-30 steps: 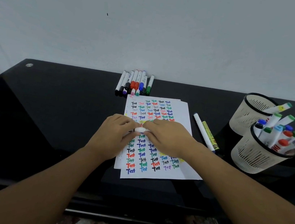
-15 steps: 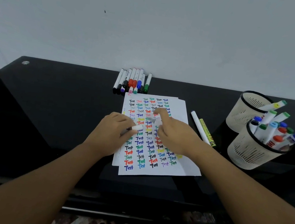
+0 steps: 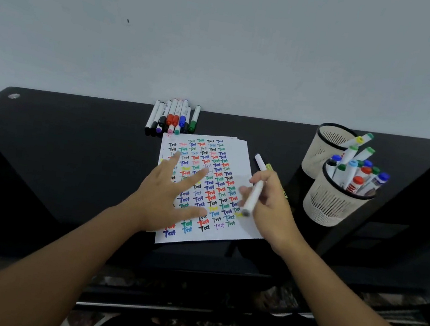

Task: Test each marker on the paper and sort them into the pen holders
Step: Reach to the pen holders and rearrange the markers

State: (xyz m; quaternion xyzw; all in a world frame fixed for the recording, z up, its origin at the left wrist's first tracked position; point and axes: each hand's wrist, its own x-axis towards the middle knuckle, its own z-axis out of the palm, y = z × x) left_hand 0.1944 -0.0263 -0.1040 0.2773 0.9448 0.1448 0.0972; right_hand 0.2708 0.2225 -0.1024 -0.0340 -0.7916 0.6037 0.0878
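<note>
The left hand (image 3: 169, 197) lies spread flat on the paper (image 3: 239, 160) while the right hand (image 3: 268, 206) pinches a white marker (image 3: 254, 196) at the paper's right edge, so hold the sheet still and write gently.

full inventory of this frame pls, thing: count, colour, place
table: one, black glossy, against a pale wall
paper: white sheets covered in coloured "Test" marks, table centre
marker row: about nine, white barrels with mixed caps, behind the paper
loose markers: two, one white, one yellow-green, right of the paper
far pen holder: one, cream mesh, about three markers
near pen holder: one, cream mesh, many markers
held marker: one, white
left hand: fingers spread flat on the paper
right hand: grips the held marker
</note>
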